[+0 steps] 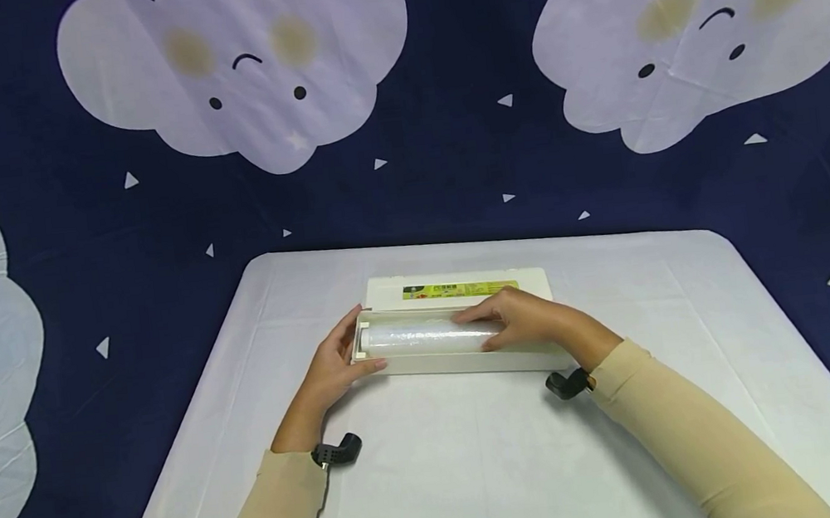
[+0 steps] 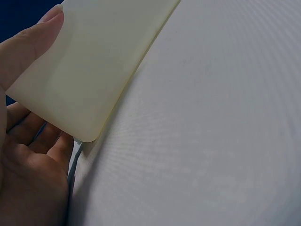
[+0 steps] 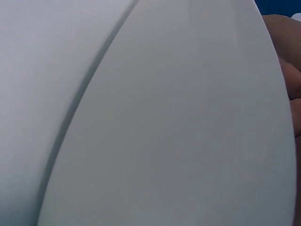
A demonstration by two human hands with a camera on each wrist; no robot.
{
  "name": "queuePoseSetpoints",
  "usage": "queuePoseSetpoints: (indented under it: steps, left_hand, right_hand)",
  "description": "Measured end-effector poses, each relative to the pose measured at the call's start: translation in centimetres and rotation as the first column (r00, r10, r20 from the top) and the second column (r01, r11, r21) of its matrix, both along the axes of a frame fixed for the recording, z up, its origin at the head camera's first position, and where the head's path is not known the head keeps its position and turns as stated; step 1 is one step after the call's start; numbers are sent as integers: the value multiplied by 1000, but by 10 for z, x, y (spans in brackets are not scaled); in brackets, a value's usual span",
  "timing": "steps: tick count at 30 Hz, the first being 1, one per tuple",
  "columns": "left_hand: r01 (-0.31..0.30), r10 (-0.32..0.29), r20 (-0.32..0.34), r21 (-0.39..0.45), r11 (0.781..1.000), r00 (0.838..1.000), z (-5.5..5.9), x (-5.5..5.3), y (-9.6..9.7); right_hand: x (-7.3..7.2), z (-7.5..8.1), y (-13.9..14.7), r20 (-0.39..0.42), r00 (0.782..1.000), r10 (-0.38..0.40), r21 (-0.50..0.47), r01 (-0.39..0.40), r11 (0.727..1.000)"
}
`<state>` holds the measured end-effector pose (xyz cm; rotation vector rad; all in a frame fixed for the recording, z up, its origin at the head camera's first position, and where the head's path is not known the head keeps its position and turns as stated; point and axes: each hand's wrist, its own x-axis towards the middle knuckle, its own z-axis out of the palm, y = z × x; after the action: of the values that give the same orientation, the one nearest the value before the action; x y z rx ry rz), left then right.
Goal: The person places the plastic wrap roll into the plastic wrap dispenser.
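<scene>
A long white cling film box (image 1: 462,362) lies on the table with its lid (image 1: 386,293) swung back behind it. Inside rests a clear, shiny roll of cling film (image 1: 415,339). My left hand (image 1: 331,369) grips the box's left end, thumb at the front and fingers behind. In the left wrist view the thumb presses the box's side (image 2: 94,61), with the other fingers curled past its end. Over the box's right half, my right hand (image 1: 526,317) holds the roll between thumb and fingers. The box wall (image 3: 174,117) hides most of that hand in the right wrist view.
A white cloth covers the table (image 1: 479,461). A yellow-green printed label (image 1: 460,289) is on the lid. Behind the table hangs a dark blue cloth (image 1: 452,180) with cloud and triangle prints. Each wrist bears a black camera (image 1: 338,451).
</scene>
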<state>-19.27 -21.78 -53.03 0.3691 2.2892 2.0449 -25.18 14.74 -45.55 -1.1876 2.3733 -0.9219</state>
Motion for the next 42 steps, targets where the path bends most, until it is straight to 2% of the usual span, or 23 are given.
queuePoseSetpoints:
  steps: [10,28,42]
  left_hand:
    - [2,-2,-6,-9,1000,1000,0,1,1]
    - [-7,7,-3,-32,999,1000,0,1,1]
    - [2,-2,1,-6,1000,1000,2,3,1]
  right_hand:
    - [4,-1,8,-7,999,-36,-3,36,999]
    - [11,-3,39,-43,996,-77,-47,75,996]
    - [19,-2,62,-43,988,-148,-74,144,987]
